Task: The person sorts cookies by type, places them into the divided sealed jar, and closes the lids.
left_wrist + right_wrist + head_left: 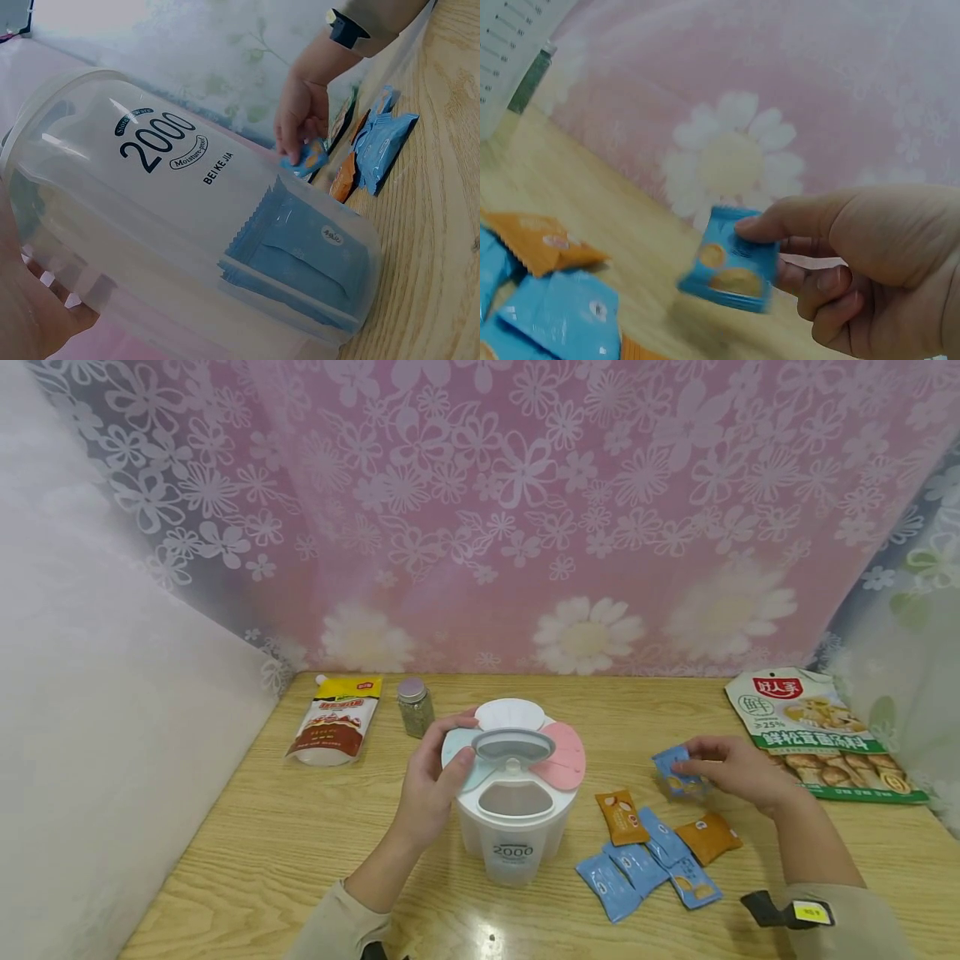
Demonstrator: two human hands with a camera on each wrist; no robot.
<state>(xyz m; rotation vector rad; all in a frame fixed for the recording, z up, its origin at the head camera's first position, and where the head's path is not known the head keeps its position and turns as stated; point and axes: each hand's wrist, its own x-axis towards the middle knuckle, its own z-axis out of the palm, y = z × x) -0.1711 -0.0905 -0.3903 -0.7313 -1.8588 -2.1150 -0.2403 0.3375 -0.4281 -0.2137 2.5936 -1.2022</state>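
Observation:
A white, semi-clear storage container [512,835] marked 2000 stands on the table, its front lid raised over an uncovered compartment. My left hand [435,781] grips its upper left side, thumb on the pale blue lid [459,752]. In the left wrist view, a blue snack packet [307,251] lies inside at the container's bottom. My right hand [742,772] pinches another small blue snack packet [735,259] between thumb and fingers, raised to the right of the container. Below it, several blue packets [609,885] and two orange packets [622,817] lie on the table.
At the back left are a standing pouch [335,722] with a yellow top and a small lidded glass jar [416,706]. A large green-and-white mushroom bag [821,735] lies at the right. Floral curtains [480,527] hang behind the wooden table [300,835].

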